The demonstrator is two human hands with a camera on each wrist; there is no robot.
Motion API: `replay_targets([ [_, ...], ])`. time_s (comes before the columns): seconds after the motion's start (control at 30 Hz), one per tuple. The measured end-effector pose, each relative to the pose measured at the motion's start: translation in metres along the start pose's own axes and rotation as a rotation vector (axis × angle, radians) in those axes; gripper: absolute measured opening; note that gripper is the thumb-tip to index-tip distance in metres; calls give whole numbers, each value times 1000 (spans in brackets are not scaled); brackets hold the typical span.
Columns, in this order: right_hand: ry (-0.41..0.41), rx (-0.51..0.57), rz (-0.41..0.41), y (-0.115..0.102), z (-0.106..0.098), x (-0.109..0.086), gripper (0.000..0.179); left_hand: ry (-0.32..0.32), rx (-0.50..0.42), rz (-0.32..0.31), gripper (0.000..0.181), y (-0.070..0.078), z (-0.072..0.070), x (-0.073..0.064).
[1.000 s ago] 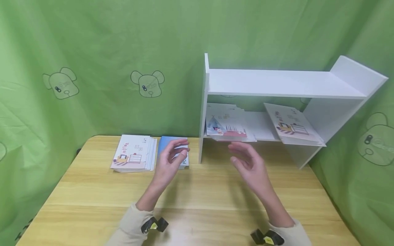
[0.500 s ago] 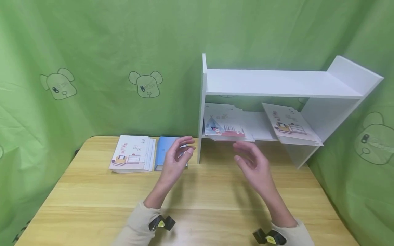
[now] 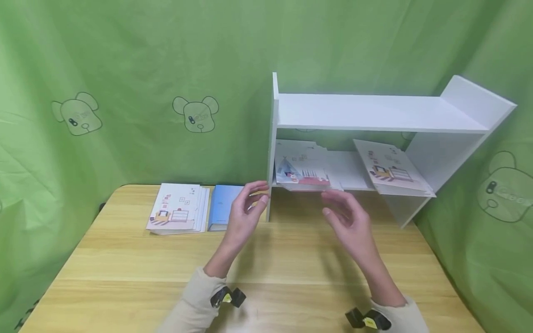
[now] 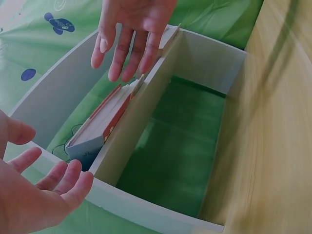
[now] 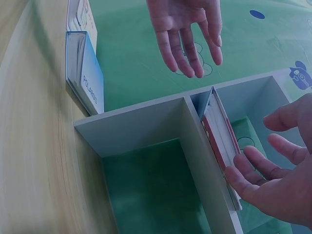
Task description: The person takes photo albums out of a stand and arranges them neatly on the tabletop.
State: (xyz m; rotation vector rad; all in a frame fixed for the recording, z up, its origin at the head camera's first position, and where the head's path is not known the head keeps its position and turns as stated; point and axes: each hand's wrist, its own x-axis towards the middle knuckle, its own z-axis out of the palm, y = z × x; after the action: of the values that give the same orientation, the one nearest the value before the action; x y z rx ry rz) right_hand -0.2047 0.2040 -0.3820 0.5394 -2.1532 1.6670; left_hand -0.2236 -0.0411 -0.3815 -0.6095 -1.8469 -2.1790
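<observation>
My left hand [image 3: 246, 212] hovers in front of the shelf's left side panel, fingers loosely bent and holding nothing. Its outline overlaps the blue book [image 3: 219, 208], whose "POLAROID" lettering shows in the right wrist view. A little to the right, my right hand [image 3: 350, 225] is held likewise, palm toward the left hand, also holding nothing. White books with a tent drawing [image 3: 301, 169] lie at the left of the shelf's lower board, beyond the hands. Another illustrated book [image 3: 393, 169] lies slanted at that board's right end.
The white two-tier shelf [image 3: 383, 113] stands on the wooden table [image 3: 166, 268] at the back right. A stack of white illustrated books [image 3: 175, 208] lies at the back left, beside the blue book. A green curtain [image 3: 137, 60] hangs behind.
Both hands have drifted to the right, the left one more, uncovering more of the blue book. The head view has shifted slightly. The books and shelf stay in place.
</observation>
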Motion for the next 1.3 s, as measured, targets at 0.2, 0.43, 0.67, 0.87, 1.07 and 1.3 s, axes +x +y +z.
replay_targets([
  [0.2, 15, -16, 6, -14, -2, 1, 41, -8, 5, -3, 34, 1, 4, 4],
  [0.43, 55, -29, 8, 5, -9, 2, 43, 4, 32, -44, 34, 1, 10, 6],
  [0.67, 89, -54, 16, 15, -15, 2, 40, -4, 79, -69, 37, -1, 12, 7],
  [0.87, 107, -66, 39, 1, -18, 2, 38, 5, 96, -70, 37, -3, 16, 9],
  [1.07, 136, -90, 57, 0, -21, 4, 38, 13, 78, -76, 37, -3, 19, 11],
  [1.3, 167, -124, 96, 0, -23, 8, 36, 63, 73, -68, 36, -5, 23, 14],
])
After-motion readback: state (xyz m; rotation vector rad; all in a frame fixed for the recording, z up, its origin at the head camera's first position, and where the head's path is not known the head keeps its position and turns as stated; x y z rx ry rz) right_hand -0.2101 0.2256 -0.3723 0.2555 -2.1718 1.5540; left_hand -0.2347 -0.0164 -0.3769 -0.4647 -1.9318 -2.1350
